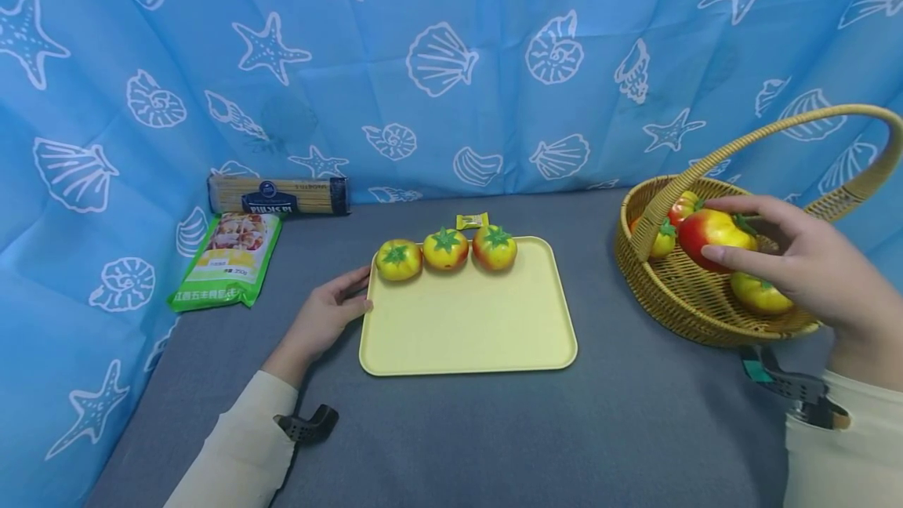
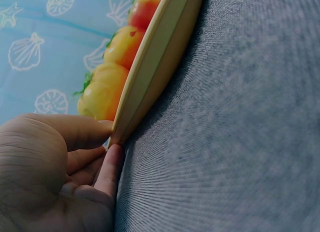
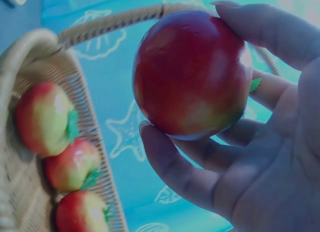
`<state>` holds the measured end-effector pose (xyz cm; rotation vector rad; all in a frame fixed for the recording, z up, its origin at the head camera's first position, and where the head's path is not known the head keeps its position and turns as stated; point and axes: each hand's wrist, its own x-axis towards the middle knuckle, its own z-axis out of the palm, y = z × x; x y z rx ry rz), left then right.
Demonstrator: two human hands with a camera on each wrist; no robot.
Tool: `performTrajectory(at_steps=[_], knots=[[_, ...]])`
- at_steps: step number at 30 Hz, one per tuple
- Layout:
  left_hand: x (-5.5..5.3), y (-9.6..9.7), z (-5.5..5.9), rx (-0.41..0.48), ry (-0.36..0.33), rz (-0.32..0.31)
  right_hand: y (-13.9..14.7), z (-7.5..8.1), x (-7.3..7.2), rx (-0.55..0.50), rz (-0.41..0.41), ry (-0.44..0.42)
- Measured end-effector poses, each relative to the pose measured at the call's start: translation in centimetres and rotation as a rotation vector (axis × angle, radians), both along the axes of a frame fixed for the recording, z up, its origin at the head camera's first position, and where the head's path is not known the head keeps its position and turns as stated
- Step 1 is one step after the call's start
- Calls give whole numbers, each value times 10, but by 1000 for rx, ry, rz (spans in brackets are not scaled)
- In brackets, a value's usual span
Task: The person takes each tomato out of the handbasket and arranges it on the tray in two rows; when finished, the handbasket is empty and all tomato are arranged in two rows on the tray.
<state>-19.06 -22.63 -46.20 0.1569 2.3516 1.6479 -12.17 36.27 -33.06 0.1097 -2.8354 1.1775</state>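
My right hand [image 1: 818,265] grips a red and yellow tomato [image 1: 716,240] above the wicker basket [image 1: 656,304]. In the right wrist view, thumb and fingers curl round this tomato [image 3: 192,74], its red underside facing the camera. Other tomatoes lie in the basket, among them a yellow one [image 1: 762,294] partly under the hand. On the left, my left hand [image 1: 328,313] pinches the left rim of a pale yellow tray [image 1: 469,328]. The left wrist view has the thumb on the tray's rim [image 2: 160,52] and a finger below it. Three tomatoes [image 1: 446,249] stand in a row along the tray's far edge.
Just behind the tray lies a small yellow packet [image 1: 472,221]. A spaghetti pack [image 1: 278,195] and a green food bag [image 1: 229,261] lie at the back left. The basket's tall handle [image 1: 769,136] arches over it. A blue curtain [image 1: 437,124] hangs behind the grey table [image 1: 480,437].
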Motion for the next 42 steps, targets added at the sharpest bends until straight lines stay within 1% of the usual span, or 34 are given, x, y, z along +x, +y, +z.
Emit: performTrajectory(at_steps=[3, 8, 12, 17, 19, 22, 24, 25, 28, 32, 36, 40, 42], knots=[[0, 0, 0, -3, 2, -1, -4, 5, 5, -4, 0, 21], [0, 0, -2, -14, 6, 2, -10, 13, 14, 9, 22, 75], [0, 0, -4, -15, 15, 6, -17, 19, 20, 6, 44, 98], [-1, 0, -5, -3, 32, 0, -35, 26, 26, -28, 120, 131], [-1, 1, -5, 2, 34, -1, -42, 28, 26, -38, 169, 162], [0, 0, -5, 6, 29, -2, -53, 28, 25, -45, 220, 214], [0, 0, -5, 4, 25, 2, -59, 26, 22, -40, 259, 259], [-1, 0, -6, 2, 24, 2, -63, 25, 21, -39, 265, 269], [-1, 0, -6, 0, 19, 5, -73, 22, 16, -53, 288, 269], [-1, -1, -7, 5, 14, 5, -87, 14, 9, -90, 292, 195], [-1, -2, -7, 6, 16, 5, -99, 3, 0, -81, 306, 133], [0, -2, -6, 1, 16, 5, -108, -10, -10, -78, 336, 129], [-1, -2, -5, 0, 13, 4, -114, -16, -15, -93, 335, 126]])
